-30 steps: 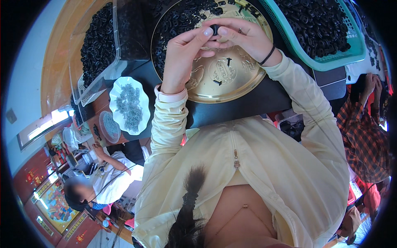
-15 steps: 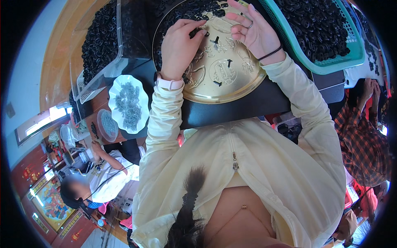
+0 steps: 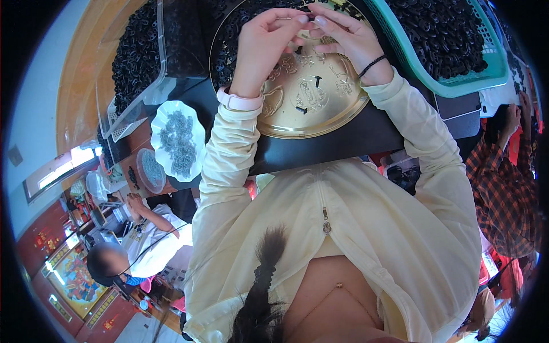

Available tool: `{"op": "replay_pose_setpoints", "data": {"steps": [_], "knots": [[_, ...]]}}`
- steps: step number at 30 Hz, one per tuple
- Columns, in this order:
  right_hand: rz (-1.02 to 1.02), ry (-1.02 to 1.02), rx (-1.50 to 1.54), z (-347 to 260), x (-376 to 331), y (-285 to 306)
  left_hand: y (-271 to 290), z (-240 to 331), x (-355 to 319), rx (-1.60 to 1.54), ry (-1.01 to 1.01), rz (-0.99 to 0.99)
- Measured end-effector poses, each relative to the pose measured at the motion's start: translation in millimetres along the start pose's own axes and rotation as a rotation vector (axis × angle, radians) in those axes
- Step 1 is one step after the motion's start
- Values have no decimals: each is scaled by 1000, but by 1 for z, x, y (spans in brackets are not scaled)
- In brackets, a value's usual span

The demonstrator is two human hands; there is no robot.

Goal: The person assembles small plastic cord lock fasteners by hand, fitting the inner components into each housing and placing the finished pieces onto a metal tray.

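Observation:
My left hand (image 3: 269, 46) and my right hand (image 3: 350, 44) meet fingertip to fingertip above the far half of a round gold tray (image 3: 286, 127) with raised patterns. Pinched in the left fingers is a small black plastic part (image 3: 310, 18), mostly covered by the fingertips. The right thumb and fingers close in on the same spot; what they grip is hidden. Below the hands, a small black T-shaped piece (image 3: 317, 81) and another black piece (image 3: 301, 110) lie on the tray. Many black parts (image 3: 229, 43) cover its far left side.
A green basket (image 3: 452, 90) of black parts stands at the right, a clear bin (image 3: 164, 54) of black parts at the left. Nearer left are a white scalloped dish (image 3: 197, 123) of small clear pieces and a round tub (image 3: 151, 171). People sit on both sides.
Both hands have come together over the tray, the left moving right and farther away. The right fingers, spread before, have closed in beside the left fingertips.

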State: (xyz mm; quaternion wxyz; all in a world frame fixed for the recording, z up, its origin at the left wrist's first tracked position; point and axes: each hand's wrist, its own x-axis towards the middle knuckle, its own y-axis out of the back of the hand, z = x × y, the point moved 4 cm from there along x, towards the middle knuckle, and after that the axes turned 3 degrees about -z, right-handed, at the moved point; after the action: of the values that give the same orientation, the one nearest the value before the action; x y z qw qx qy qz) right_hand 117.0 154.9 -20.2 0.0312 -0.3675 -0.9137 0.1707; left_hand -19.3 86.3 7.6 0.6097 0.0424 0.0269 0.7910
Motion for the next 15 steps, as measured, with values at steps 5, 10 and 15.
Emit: {"op": "replay_pose_setpoints", "data": {"steps": [5,10,15], "knots": [[29,9,20,11,4,9,-7,0,-3,-45,93,-19],[94,48,22,7,5,14,-2,7,1,1016,-357,-13],[71,30,12,12,6,13,-7,1,-1,1139,-408,-42]]}}
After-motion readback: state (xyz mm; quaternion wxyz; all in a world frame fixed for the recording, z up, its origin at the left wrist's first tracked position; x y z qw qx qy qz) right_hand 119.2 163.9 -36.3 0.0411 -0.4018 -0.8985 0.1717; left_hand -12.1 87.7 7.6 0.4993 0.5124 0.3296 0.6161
